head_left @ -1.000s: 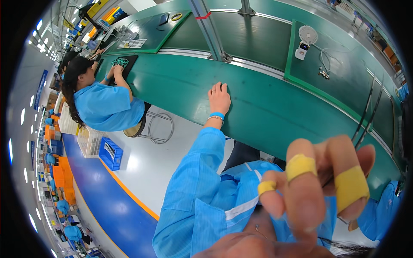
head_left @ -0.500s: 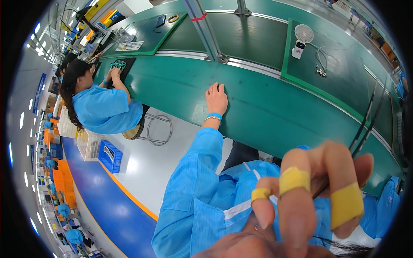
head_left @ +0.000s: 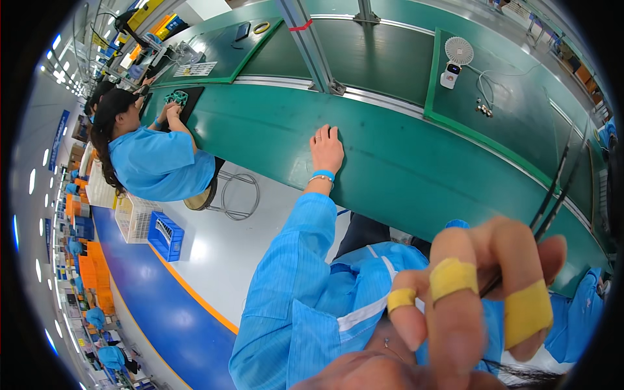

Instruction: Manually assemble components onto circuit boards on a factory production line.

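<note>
My left hand (head_left: 326, 153) lies palm down on the green work table (head_left: 396, 172), its fingers loosely extended and holding nothing. A blue band and a thin bracelet circle that wrist. Close to the camera, at the lower right, my right hand (head_left: 478, 250) is raised with bent fingers around dark tweezers (head_left: 557, 203). Their two slim prongs point up and to the right, apart from each other, with nothing visible between them. Yellow tape wraps several of the right fingers. Part of the tweezers is hidden behind the fingers.
A white fan (head_left: 459, 51) with a cable and small metal parts (head_left: 483, 108) sits on the raised green panel at right. Metal posts (head_left: 305, 45) rise behind the table. At left, a co-worker (head_left: 159, 166) handles a green part; a blue crate (head_left: 166, 235) stands on the floor.
My right hand has shifted slightly to the right, carrying the tweezers with it. My left hand stays in place on the table.
</note>
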`<state>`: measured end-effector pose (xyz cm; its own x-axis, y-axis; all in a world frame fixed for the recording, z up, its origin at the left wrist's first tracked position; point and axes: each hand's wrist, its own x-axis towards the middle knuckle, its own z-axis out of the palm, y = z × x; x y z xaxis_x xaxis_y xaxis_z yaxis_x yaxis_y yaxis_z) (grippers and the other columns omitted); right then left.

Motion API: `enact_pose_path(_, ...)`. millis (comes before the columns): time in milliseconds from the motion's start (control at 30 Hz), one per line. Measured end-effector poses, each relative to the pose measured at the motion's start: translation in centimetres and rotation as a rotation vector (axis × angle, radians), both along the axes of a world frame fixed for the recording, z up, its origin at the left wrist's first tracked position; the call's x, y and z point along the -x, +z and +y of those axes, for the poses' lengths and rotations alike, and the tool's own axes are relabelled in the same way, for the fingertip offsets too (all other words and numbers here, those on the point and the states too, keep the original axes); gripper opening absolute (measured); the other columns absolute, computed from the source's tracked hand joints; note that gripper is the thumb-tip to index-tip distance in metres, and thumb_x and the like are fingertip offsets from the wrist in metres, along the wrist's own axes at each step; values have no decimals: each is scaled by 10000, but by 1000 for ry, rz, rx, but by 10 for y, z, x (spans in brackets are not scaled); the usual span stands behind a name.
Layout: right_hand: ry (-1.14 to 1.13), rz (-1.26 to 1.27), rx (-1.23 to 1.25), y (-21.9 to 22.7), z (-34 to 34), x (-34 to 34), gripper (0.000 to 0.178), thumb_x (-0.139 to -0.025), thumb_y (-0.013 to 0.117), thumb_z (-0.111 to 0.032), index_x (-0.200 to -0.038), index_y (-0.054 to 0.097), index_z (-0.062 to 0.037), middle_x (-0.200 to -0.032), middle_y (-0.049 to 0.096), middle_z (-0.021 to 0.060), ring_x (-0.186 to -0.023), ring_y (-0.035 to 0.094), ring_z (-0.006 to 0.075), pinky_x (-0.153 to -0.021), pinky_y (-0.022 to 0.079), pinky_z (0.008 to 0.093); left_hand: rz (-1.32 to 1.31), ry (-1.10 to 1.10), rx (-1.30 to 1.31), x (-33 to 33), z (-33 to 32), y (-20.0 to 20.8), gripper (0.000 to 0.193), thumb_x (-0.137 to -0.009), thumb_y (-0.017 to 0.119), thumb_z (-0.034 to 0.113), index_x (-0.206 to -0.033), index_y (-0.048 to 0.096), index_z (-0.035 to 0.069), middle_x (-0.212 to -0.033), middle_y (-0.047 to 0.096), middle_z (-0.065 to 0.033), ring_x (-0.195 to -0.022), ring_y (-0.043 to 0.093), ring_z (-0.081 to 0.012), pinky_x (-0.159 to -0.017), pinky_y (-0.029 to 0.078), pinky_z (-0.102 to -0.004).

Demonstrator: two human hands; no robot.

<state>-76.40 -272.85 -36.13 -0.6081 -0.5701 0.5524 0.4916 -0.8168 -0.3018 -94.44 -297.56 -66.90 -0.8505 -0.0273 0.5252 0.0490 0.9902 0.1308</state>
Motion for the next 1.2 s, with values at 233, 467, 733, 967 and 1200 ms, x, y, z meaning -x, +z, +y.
enact_pose_path(233,501,376,422,-7,-45,52,338,-962,389,-394,-1099,504,-107,-1231,400,222,-1065,568,335,-1122,188,397,-23,22,5,-1,1,3,322,-794,559,103,-1116,557,100,-1179,526,-96,-1108,493,-273,-915,381,-414)
enact_pose_path(467,-114,131,-527,-52,-42,39,335,-975,436,-282,-1029,573,19,-1061,514,154,-621,508,106,-587,435,232,-67,-58,93,4,-3,11,167,-751,518,121,-910,536,75,-981,540,-124,-986,522,-292,-836,404,-422)
enact_pose_path(733,-762,1025,-938,-164,-104,36,332,-661,725,-53,-979,648,-110,-942,572,56,-693,626,195,-570,522,291,-9,-68,137,7,0,10,174,-742,541,127,-907,538,70,-946,537,-130,-947,527,-294,-812,415,-415)
enact_pose_path(967,-623,999,-828,-188,-90,-5,344,-585,686,13,-910,635,-86,-916,589,53,-626,608,178,-464,474,257,39,-73,102,9,-6,5,168,-741,537,120,-901,541,69,-948,528,-133,-964,510,-301,-817,403,-418)
enact_pose_path(1200,-703,942,-820,-194,-93,-12,400,-589,690,19,-974,626,-68,-919,604,68,-646,624,177,-488,487,259,32,-70,26,10,-8,3,173,-740,562,140,-899,541,75,-978,521,-121,-1003,495,-287,-846,392,-415)
